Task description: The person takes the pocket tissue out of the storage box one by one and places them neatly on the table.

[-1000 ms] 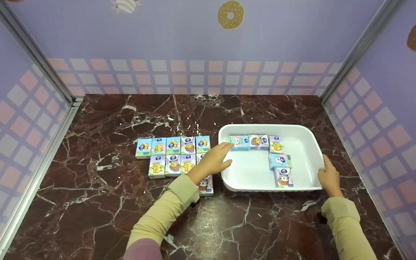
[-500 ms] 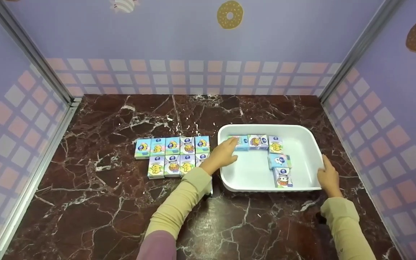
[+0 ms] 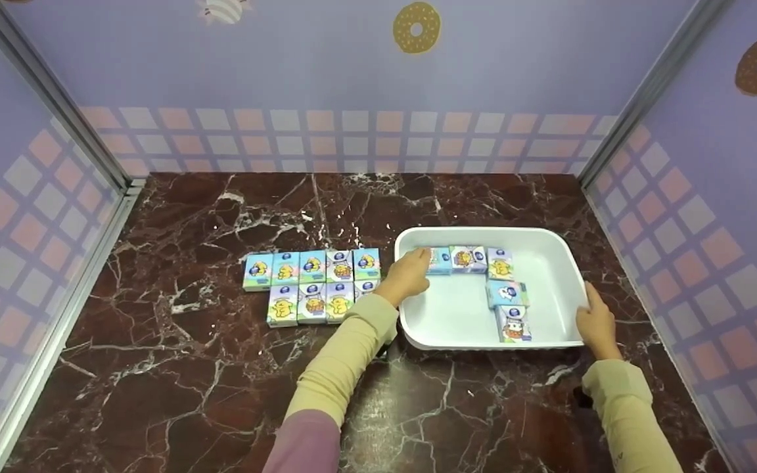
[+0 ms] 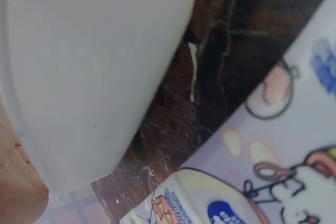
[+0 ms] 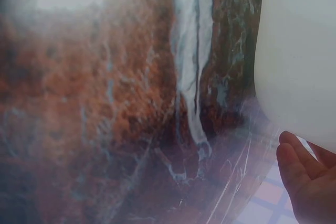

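Note:
A white plastic tub [image 3: 444,312] stands on the marble surface, holding several pocket tissue packs [image 3: 469,258] with cartoon prints. My left hand [image 3: 408,274] reaches over the tub's left wall, its extended fingers at the leftmost pack [image 3: 441,260] and partly covering it. Whether the fingertips touch that pack cannot be told. At the right wall, my right hand [image 3: 596,323] grips the rim. Two rows of tissue packs [image 3: 311,266] lie left of the tub; my left forearm hides some. The left wrist view shows one pack [image 4: 278,140] close up, beside the tub's outer wall [image 4: 100,77].
Dark red marble with white veins [image 3: 175,368] forms the work surface. A purple back wall [image 3: 286,72] and side walls enclose it, with grey metal strips at the corners. The right side wall [image 3: 733,263] stands close to my right arm.
My left hand has moved right, from the tub's left rim to over the leftmost pack inside, its forearm now covering the lower pack on the table. The right hand stays at the rim.

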A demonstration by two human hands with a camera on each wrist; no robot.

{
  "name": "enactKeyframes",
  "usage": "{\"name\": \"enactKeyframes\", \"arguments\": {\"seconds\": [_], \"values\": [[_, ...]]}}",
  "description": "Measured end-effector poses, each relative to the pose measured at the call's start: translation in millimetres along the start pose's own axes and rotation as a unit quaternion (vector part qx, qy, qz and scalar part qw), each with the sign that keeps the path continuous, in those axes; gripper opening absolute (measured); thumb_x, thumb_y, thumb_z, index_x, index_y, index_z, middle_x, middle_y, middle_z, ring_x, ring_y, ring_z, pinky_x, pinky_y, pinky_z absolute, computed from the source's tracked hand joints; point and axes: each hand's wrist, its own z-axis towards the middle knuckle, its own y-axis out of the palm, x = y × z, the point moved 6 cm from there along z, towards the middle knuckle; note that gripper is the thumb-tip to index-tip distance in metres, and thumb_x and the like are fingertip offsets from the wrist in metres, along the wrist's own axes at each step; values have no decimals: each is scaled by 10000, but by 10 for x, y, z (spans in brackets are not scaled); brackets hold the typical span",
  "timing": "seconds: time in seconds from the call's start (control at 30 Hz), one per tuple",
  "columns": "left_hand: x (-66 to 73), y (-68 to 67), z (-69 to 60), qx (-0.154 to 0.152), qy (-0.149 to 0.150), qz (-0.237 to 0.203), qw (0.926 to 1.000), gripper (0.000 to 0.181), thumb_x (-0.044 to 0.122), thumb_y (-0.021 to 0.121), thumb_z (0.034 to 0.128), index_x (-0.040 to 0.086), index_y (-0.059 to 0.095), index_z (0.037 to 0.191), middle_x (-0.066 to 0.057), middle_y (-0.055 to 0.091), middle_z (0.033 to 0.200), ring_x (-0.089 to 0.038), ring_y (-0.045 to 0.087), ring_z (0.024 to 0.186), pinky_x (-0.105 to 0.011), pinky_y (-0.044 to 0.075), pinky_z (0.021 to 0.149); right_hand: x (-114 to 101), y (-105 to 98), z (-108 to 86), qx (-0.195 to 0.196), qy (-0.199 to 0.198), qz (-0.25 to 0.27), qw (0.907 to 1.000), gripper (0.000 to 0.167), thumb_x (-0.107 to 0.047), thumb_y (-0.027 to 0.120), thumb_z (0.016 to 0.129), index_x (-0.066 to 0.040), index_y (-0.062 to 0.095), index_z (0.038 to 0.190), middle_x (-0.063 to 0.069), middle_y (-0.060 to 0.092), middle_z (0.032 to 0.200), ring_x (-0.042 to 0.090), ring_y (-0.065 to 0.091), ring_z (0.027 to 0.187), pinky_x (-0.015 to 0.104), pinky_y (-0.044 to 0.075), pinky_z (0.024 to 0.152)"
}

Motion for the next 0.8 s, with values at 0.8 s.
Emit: {"name": "enactKeyframes", "arguments": {"seconds": [0.8], "values": [[21, 171, 95, -439, -393, 2019, 9776, 728, 397, 626, 742, 80, 346, 1335, -94, 362, 1377, -209, 367, 1244, -314, 292, 1033, -12, 4, -19, 60, -42, -124, 9999, 555, -21, 310, 826, -46, 266, 1378, 307, 352, 1309, 494, 383, 1127, 561, 313, 936]]}}
